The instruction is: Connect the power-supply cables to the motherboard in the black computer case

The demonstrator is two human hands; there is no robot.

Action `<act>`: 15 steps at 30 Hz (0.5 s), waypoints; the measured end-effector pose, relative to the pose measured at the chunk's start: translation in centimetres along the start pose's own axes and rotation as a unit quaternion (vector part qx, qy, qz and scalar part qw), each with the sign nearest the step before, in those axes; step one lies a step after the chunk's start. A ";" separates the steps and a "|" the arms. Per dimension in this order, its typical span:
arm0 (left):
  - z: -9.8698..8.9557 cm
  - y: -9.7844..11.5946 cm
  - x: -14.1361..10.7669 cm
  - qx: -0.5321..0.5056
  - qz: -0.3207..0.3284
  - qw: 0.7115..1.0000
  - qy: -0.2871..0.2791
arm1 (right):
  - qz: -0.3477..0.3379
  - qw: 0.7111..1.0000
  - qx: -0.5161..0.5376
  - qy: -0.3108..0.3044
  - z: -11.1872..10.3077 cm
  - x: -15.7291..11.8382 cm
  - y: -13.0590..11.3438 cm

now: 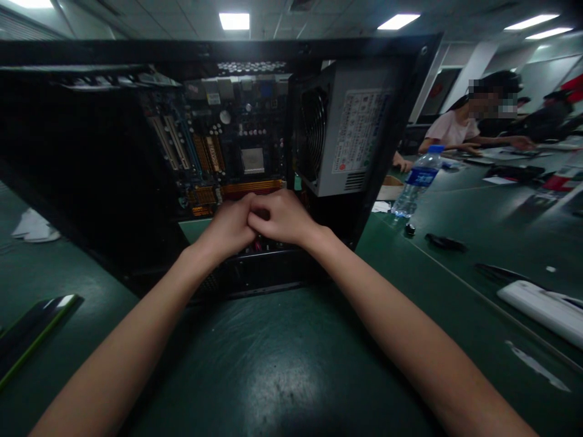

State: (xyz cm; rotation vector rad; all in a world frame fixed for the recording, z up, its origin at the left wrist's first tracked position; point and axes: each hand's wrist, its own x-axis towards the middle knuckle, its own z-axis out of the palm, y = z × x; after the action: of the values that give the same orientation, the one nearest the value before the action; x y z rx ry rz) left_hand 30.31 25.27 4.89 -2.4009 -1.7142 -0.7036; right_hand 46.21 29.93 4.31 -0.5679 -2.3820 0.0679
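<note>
An open black computer case (282, 291) stands on the table with its inside facing me. Mounted in it are a motherboard (232, 145) with a square processor (252, 160) and, at upper right, a grey power supply (359, 127) with a fan. My left hand (232, 226) and my right hand (283, 217) meet at the lower edge of the motherboard, just below the orange memory slots (255, 187). Both hands have curled fingers, and the fingertips are hidden. Whatever they grip there cannot be made out.
A capped water bottle (418, 182) stands right of the case, near a small dark object (445, 243). Farther right lies a white power strip (542, 309). At left are a black-and-green flat object (36, 331) and white paper (35, 226). Another person (460, 130) sits across the table.
</note>
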 end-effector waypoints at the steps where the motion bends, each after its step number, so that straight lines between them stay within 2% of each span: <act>1: 0.0 0.0 0.0 -0.003 -0.001 1.000 0.009 | -0.007 1.000 -0.011 0.004 0.0 0.0 0.0; 6: 0.0 0.5 -0.2 0.093 -0.048 0.994 -0.026 | -0.039 0.999 -0.016 -0.033 0.6 0.2 0.6; 9: -0.2 0.9 -0.3 0.121 -0.070 0.990 -0.031 | -0.013 0.999 -0.002 -0.041 0.8 0.3 0.7; 11: -0.2 0.9 -0.3 0.111 -0.062 0.991 -0.036 | 0.026 0.998 -0.001 -0.061 0.8 0.4 0.5; 13: -0.1 0.7 -0.1 0.092 -0.037 0.994 -0.047 | 0.077 0.990 0.002 -0.117 0.8 0.4 0.3; 15: 0.2 0.4 0.1 0.050 0.005 0.995 -0.081 | 0.124 0.970 0.014 -0.208 0.9 0.4 0.4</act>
State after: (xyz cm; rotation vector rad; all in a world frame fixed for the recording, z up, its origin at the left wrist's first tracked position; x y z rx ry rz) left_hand 30.79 25.24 4.83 -2.4557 -1.7480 -0.4222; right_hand 45.55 30.51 3.78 -0.9113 -2.6912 0.3637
